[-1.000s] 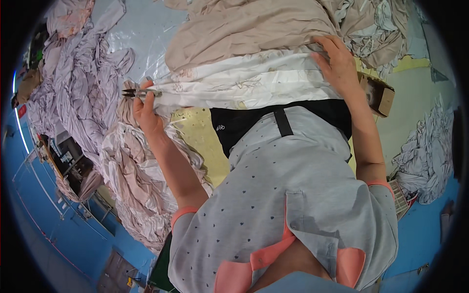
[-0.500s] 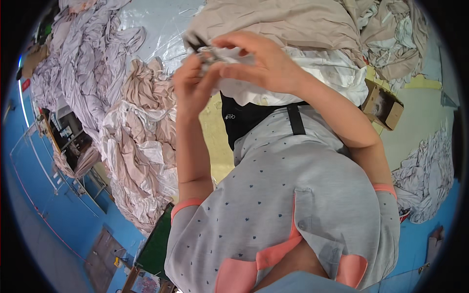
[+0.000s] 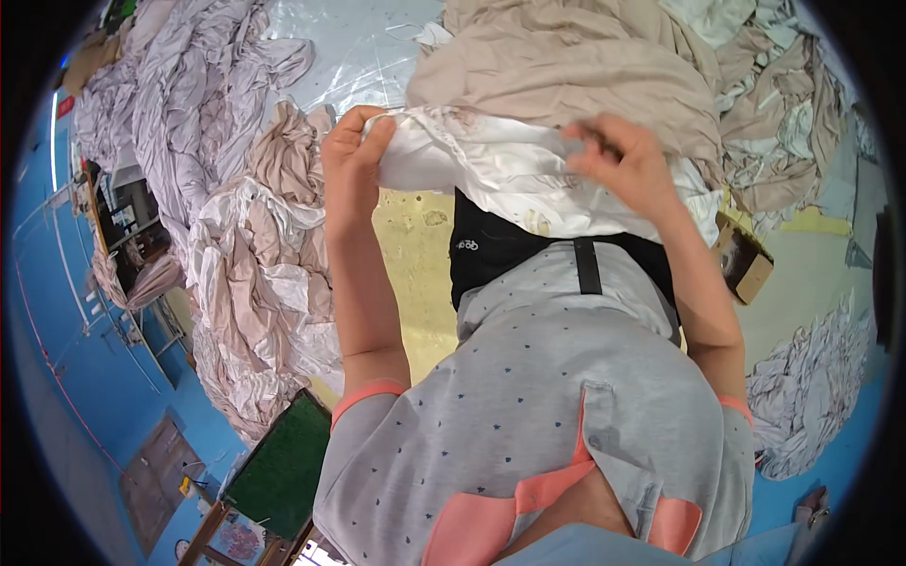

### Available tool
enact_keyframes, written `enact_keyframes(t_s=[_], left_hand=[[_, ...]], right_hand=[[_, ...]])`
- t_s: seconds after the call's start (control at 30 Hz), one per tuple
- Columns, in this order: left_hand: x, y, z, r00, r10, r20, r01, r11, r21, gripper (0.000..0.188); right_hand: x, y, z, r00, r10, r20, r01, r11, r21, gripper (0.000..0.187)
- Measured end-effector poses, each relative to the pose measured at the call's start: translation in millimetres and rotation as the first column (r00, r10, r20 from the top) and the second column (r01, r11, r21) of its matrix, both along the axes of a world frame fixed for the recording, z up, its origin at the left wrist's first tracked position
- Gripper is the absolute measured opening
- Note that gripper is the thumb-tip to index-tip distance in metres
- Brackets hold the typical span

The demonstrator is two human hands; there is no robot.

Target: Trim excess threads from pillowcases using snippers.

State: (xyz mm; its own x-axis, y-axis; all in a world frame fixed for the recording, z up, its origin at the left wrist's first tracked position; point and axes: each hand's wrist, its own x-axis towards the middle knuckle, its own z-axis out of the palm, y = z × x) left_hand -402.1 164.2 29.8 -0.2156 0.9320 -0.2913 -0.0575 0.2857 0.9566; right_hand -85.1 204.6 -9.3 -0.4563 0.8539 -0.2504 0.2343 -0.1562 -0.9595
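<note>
My left hand point(image 3: 354, 151) is closed on the edge of a white cloth point(image 3: 500, 165), thumb and fingers pinching its left end. The cloth stretches to the right across my lap, creased, with small brownish marks. Over its right part my right hand point(image 3: 632, 170) is curled and smeared by motion. Dark thread snips point(image 3: 602, 140) show in its fingers, mostly hidden. A large beige fabric point(image 3: 566, 61) lies just beyond both hands, partly under or against the white cloth.
Heaps of lilac cloth point(image 3: 189, 104) and mixed beige and white cloth point(image 3: 274, 274) stand at the left. More crumpled fabric point(image 3: 783, 123) lies at the far right, near a cardboard box point(image 3: 746, 259). A grey cloth pile point(image 3: 812, 387) rests on the floor. A green board point(image 3: 283, 462) is lower left.
My hands were together around the snips and have parted. The left now grips the white cloth's edge, pulled up and leftward; the right has moved right with the snips.
</note>
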Motion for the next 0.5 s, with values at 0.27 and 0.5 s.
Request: enact_keyframes(t_s=[0.27,0.5], left_hand=[[-49,-2,-18,0.973,0.195,0.127,-0.199,0.98,0.022,0.008],[-66,-8,-39,0.973,0.18,0.141,-0.181,0.983,-0.009,0.01]], right_hand=[[1,-11,-39,0.991,0.029,0.127,-0.036,0.998,0.053,0.018],[11,12,-23,0.998,-0.051,-0.036,0.055,0.992,0.111,0.008]])
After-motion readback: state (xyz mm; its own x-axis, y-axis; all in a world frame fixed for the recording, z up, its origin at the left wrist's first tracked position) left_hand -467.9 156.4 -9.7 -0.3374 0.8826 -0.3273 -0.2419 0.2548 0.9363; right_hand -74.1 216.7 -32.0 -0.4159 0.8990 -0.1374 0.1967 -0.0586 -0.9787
